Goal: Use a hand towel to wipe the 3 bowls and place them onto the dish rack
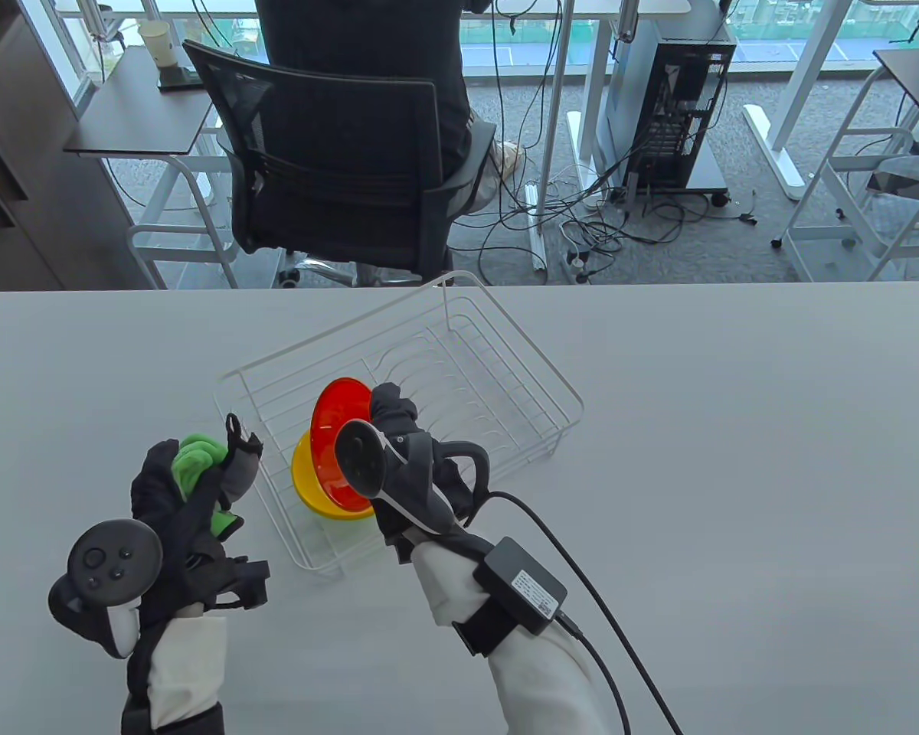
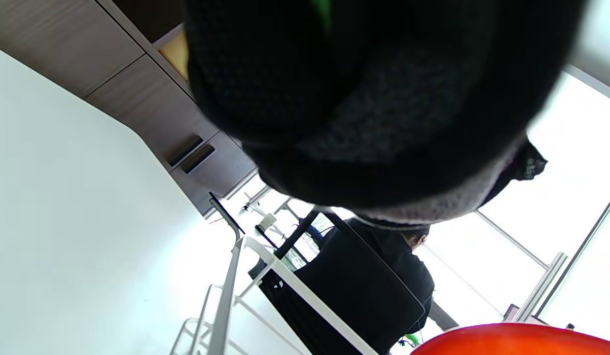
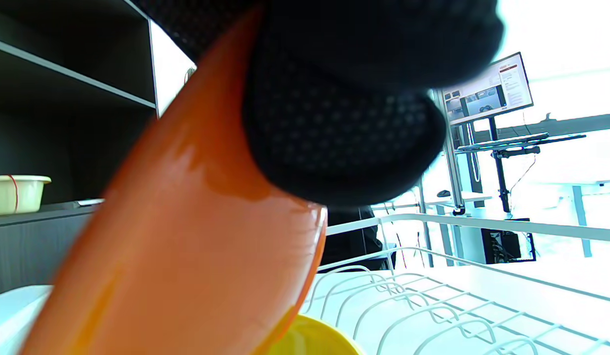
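Observation:
My right hand [image 1: 387, 417] grips a red-orange bowl [image 1: 335, 429] by its rim and holds it on edge inside the white wire dish rack [image 1: 505, 344]. Right behind it, at the rack's near-left end, a yellow bowl [image 1: 310, 478] stands on edge. In the right wrist view the red-orange bowl [image 3: 186, 246] fills the left side under my gloved fingers [image 3: 334, 133], with the yellow bowl [image 3: 309, 340] below it. My left hand [image 1: 191, 475] is left of the rack, its fingers curled round a bunched green hand towel [image 1: 195, 459]. A third bowl is not in sight.
The rack sits diagonally on the white table [image 1: 735, 459], its far-right part showing bare wire slots [image 1: 459, 383]. A cable [image 1: 582, 574] trails from my right wrist across the table. Beyond the far edge a person sits in a black office chair [image 1: 337, 176].

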